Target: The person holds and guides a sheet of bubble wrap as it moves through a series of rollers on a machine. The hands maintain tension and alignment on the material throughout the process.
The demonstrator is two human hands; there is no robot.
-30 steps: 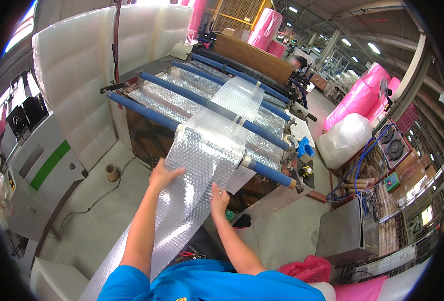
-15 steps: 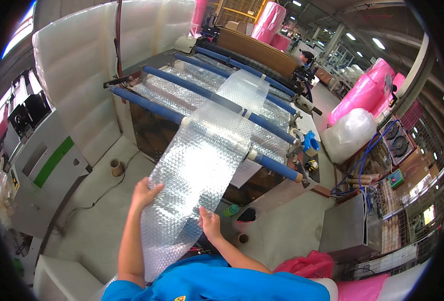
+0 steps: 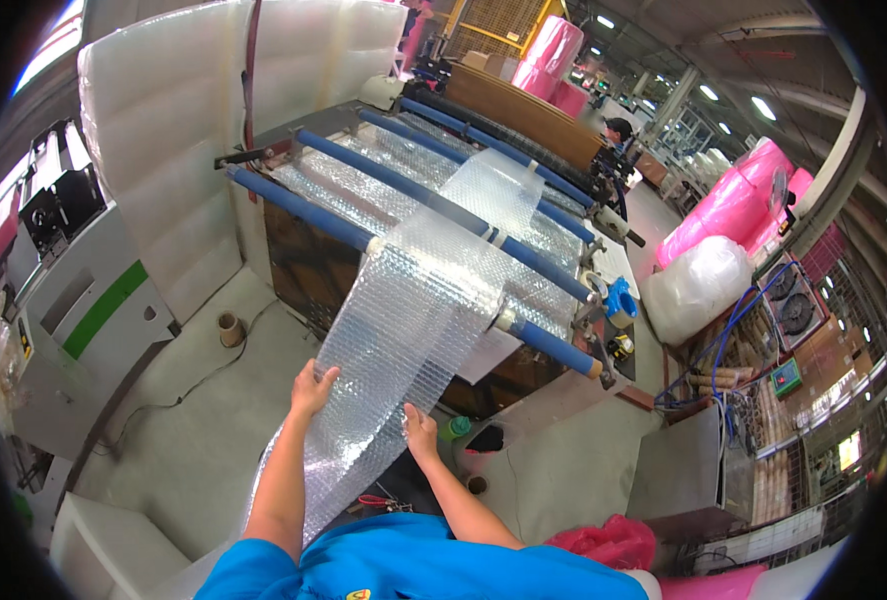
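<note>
Bare floor (image 3: 203,420) lies open left of the bubble wrap sheet (image 3: 403,330). Ahead, blue rollers (image 3: 303,210) bar the way; a green bottle (image 3: 453,428) crowds the right.

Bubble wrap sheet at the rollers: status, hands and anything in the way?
Left hand grips the left edge, right hand the right edge. Bubble wrap sheet drapes off the blue roller toward the person. Nothing blocks it.

The bubble wrap sheet (image 3: 403,340) hides the fingertips of both hands and its own lower end.
</note>
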